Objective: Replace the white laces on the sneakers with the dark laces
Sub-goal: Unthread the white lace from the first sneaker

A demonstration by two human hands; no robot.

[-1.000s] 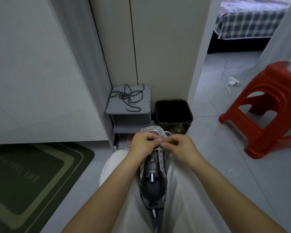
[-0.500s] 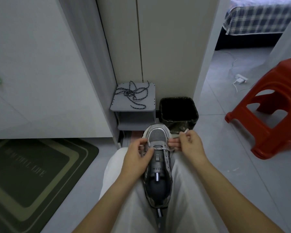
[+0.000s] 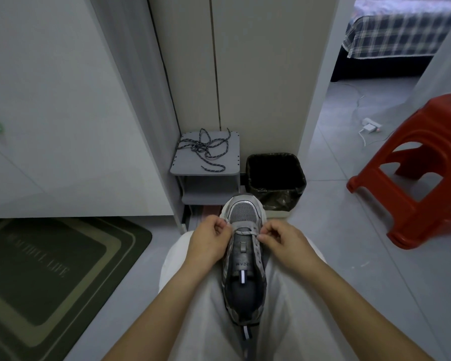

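Resting lengthwise on the person's lap, between the thighs in pale trousers, the grey sneaker (image 3: 244,269) points its toe away from the body. Only one crossing of the white lace (image 3: 243,232) shows, near the toe end of the eyelet rows. The left hand (image 3: 208,242) sits against the sneaker's left side with fingers curled, pinching the lace where it leaves that side (knuckles partly hide the grip). The right hand (image 3: 281,242) mirrors it on the other side, thumb and forefinger pinched on the lace just beside the eyelets. The dark laces (image 3: 206,149) lie in a loose tangle on top of a small grey shelf unit (image 3: 232,157) against the wall, well apart from the hands. Just beside the shelf stands a black bin (image 3: 279,196) with a liner. A red stool (image 3: 414,183) stands to the right on the tiled floor (image 3: 349,256), and a green doormat (image 3: 50,269) lies to the left. A bed (image 3: 401,35) with a plaid cover shows through the doorway beyond.
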